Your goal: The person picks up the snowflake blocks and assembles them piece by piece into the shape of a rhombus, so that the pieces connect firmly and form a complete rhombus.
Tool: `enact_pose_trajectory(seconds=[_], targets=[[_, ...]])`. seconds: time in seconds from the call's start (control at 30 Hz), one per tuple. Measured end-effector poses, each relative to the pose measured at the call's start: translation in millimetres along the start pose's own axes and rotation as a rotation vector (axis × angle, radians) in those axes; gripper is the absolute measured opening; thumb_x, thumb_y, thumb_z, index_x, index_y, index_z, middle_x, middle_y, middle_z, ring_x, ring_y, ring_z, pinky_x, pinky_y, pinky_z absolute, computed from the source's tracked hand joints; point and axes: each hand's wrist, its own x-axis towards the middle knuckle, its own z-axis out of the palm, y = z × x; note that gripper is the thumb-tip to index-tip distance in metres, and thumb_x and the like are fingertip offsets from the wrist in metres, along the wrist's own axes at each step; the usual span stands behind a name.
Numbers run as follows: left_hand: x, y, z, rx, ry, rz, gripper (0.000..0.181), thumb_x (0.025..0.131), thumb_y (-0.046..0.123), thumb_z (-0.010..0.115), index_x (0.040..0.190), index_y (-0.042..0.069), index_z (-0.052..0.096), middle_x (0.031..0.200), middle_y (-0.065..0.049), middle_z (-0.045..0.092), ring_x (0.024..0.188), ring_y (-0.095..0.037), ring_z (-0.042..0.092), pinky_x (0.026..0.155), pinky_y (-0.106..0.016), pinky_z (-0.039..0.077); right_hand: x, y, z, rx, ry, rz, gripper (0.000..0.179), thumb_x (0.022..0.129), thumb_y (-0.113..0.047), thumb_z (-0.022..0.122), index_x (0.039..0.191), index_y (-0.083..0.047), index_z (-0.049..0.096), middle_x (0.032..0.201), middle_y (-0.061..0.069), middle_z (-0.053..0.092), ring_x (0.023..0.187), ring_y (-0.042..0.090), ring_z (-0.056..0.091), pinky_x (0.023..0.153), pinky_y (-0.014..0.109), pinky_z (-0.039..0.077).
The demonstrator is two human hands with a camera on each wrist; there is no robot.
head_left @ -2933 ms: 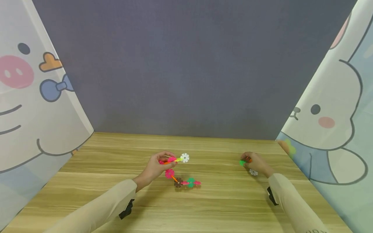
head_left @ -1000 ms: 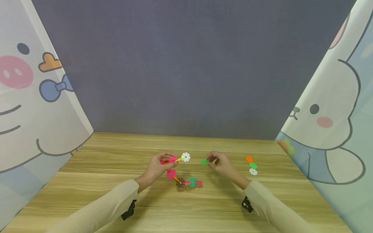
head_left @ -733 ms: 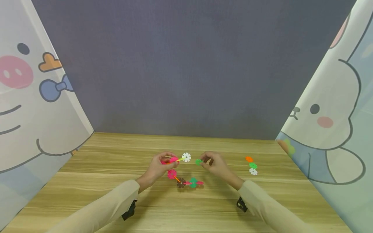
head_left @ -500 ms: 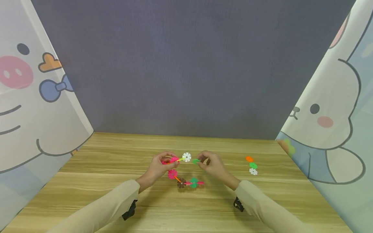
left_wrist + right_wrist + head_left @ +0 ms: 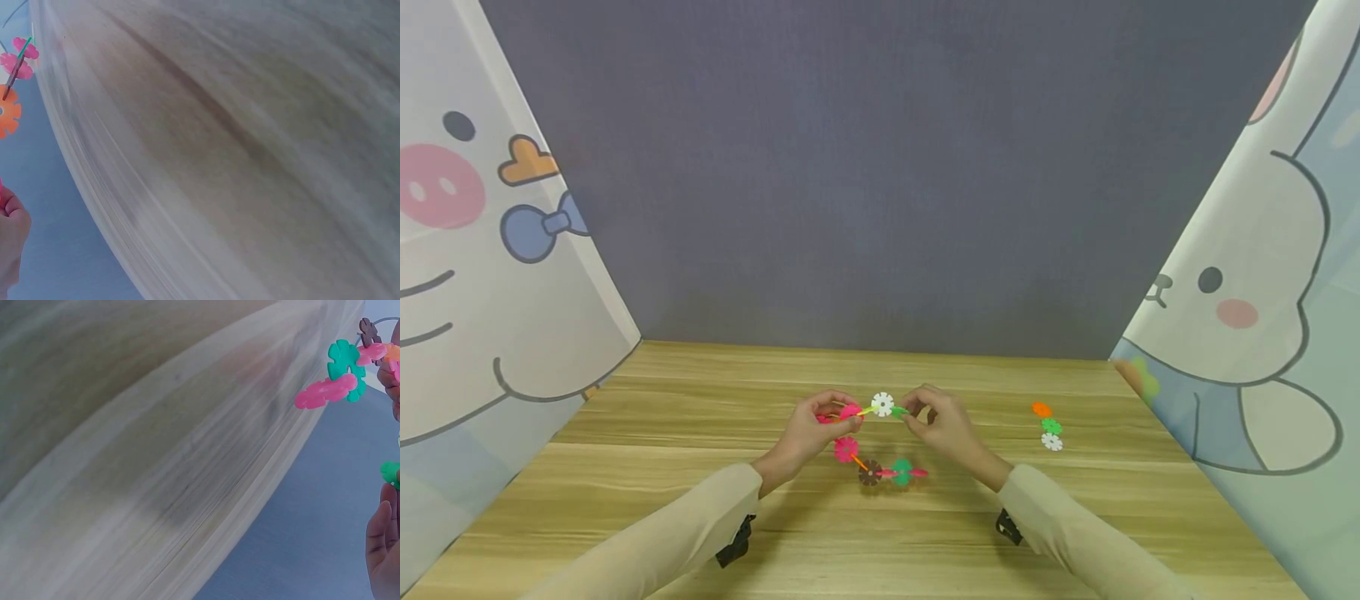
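Observation:
A chain of notched plastic snowflake discs hangs from my left hand [image 5: 808, 435], which pinches it near a pink disc [image 5: 851, 412]. From there a yellow disc [image 5: 868, 410], seen edge-on, leads to a white disc [image 5: 882, 404]. Below the fingers dangle another pink disc [image 5: 846, 450], a brown disc [image 5: 870, 473] and a teal disc [image 5: 902, 472]. My right hand [image 5: 946, 427] pinches a green disc [image 5: 898, 412] edge-on against the white disc's right side; whether their slots are joined cannot be told. In the right wrist view, the green disc [image 5: 390, 471] shows above the fingertips.
Loose orange [image 5: 1041, 409], green [image 5: 1051, 427] and white [image 5: 1052, 442] discs lie in a short row on the wooden table [image 5: 880, 542], right of both hands. A grey panel [image 5: 880, 183] stands behind the table, with cartoon-printed panels at either side.
My right hand has picked up a green disc from the right and brought it left to the white disc. The left hand has stayed nearly still, holding the chain.

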Motion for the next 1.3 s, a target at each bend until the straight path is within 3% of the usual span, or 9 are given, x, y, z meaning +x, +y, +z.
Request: enact_pose_trajectory(seconds=[0.33, 0.57, 0.77, 0.87, 1.03, 1.3], targets=[[0.5, -1.9, -1.5, -0.029, -0.040, 0.001, 0.026, 0.081, 0.007, 0.068, 0.104, -0.001, 0.059, 0.100, -0.013, 0.064, 0.089, -0.037, 0.065, 0.068, -0.029, 0.053, 0.0, 1, 2, -0.030, 0.031, -0.042, 0.015, 0.072, 0.003, 0.072, 0.083, -0.006, 0.065, 0.076, 0.002, 0.063, 0.065, 0.009, 0.056, 0.047, 0.018, 0.042], [9.5, -18.3, -2.6, -0.044, -0.069, -0.003, 0.028, 0.082, 0.010, 0.068, 0.107, 0.001, 0.059, 0.101, -0.013, 0.065, 0.081, -0.024, 0.068, 0.069, -0.035, 0.054, -0.2, 2, 2, -0.038, 0.057, -0.099, 0.016, 0.071, 0.004, 0.072, 0.082, -0.005, 0.065, 0.076, 0.003, 0.064, 0.065, 0.012, 0.057, 0.047, 0.016, 0.041], [16.2, -27.6, -4.3, 0.012, -0.063, 0.068, 0.031, 0.080, 0.012, 0.070, 0.107, 0.001, 0.059, 0.105, -0.014, 0.064, 0.086, -0.029, 0.066, 0.068, -0.029, 0.054, 0.6, 2, 3, -0.037, 0.059, -0.126, 0.014, 0.072, 0.003, 0.072, 0.081, -0.006, 0.065, 0.075, 0.003, 0.064, 0.065, 0.012, 0.057, 0.046, 0.019, 0.043], [12.7, -19.6, -4.5, 0.066, -0.073, 0.114, 0.031, 0.080, 0.010, 0.069, 0.108, 0.000, 0.060, 0.106, -0.017, 0.065, 0.081, -0.024, 0.064, 0.067, -0.027, 0.054, 0.5, 3, 3, -0.029, 0.053, -0.131, 0.014, 0.073, 0.003, 0.072, 0.081, -0.006, 0.066, 0.075, 0.003, 0.063, 0.065, 0.013, 0.057, 0.046, 0.021, 0.044], [3.6, -0.4, -3.1, 0.109, -0.122, 0.155, 0.035, 0.081, 0.000, 0.065, 0.115, -0.001, 0.058, 0.107, -0.023, 0.063, 0.072, -0.037, 0.062, 0.062, -0.031, 0.055, 0.8, 3, 3, -0.014, 0.038, -0.120, 0.014, 0.073, 0.004, 0.071, 0.082, -0.006, 0.066, 0.076, 0.005, 0.064, 0.066, 0.013, 0.058, 0.047, 0.021, 0.044], [6.5, -2.1, -2.9, 0.100, -0.210, 0.205, 0.045, 0.083, -0.006, 0.058, 0.127, -0.002, 0.050, 0.112, -0.026, 0.058, 0.068, -0.040, 0.064, 0.062, -0.035, 0.056, 2.7, 1, 3, -0.002, 0.041, -0.149, 0.013, 0.072, 0.005, 0.070, 0.080, -0.006, 0.066, 0.077, 0.005, 0.066, 0.065, 0.012, 0.057, 0.046, 0.020, 0.044]])
